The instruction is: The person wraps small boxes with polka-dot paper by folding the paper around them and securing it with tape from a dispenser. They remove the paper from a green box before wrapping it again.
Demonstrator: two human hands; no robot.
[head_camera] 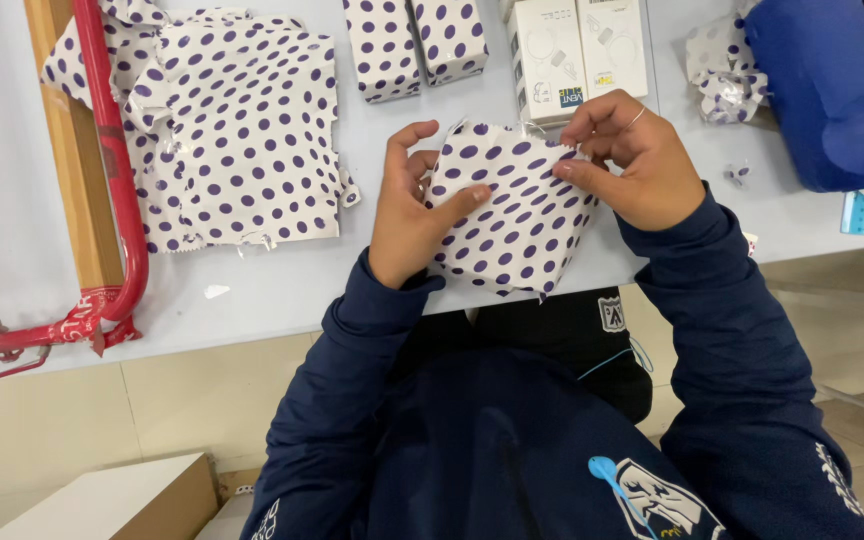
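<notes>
We pinch the dotted sheet around a box at the near table edge, left hand pressing, right hand gripping a corner; two wrapped boxes lie far, white boxes unwrapped.

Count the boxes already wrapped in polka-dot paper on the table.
2: one wrapped box and a second wrapped box, side by side at the table's far edge. Others may lie out of frame.
</notes>
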